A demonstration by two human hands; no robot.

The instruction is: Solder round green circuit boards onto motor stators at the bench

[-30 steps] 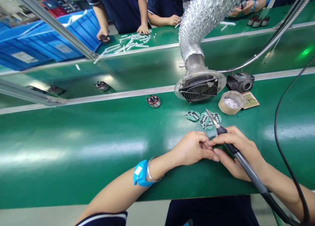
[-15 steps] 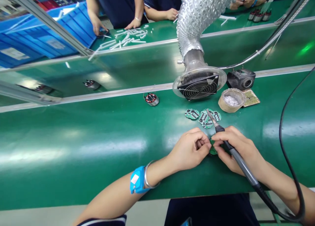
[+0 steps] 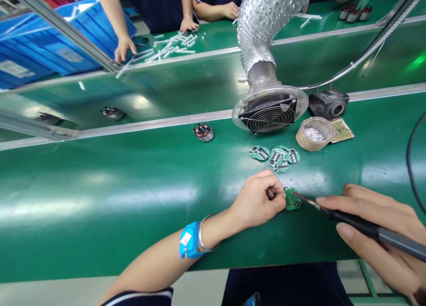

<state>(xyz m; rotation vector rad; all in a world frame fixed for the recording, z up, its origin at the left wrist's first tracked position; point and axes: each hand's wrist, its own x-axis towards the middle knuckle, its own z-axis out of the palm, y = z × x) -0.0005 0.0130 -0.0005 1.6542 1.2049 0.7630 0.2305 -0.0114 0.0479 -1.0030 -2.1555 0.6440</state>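
Note:
My left hand (image 3: 261, 197) is closed, its thumb and fingers pinching the left edge of a round green circuit board (image 3: 293, 198) near the front of the bench. In my right hand (image 3: 382, 226) is a soldering iron (image 3: 362, 226) with a dark handle, held between thumb and fingers. Its tip reaches the upper right part of the board; whether it touches the surface I cannot tell. Beyond my hands lies a small group of round circuit boards (image 3: 278, 158) with black components. A blue wrist strap (image 3: 190, 240) sits on my left forearm.
A fume extractor fan (image 3: 271, 115) hangs over the bench. Right of it are a round tub of silvery material (image 3: 314, 134), a flat square pad (image 3: 342, 131) and a dark iron holder (image 3: 329, 105). A small motor part (image 3: 203, 133) stands left. Co-workers' hands (image 3: 124, 48) are across the bench.
My right hand has moved right and turned the soldering iron, bringing its tip down to the board. Its fingers have left the board's edge. My left hand stays in place.

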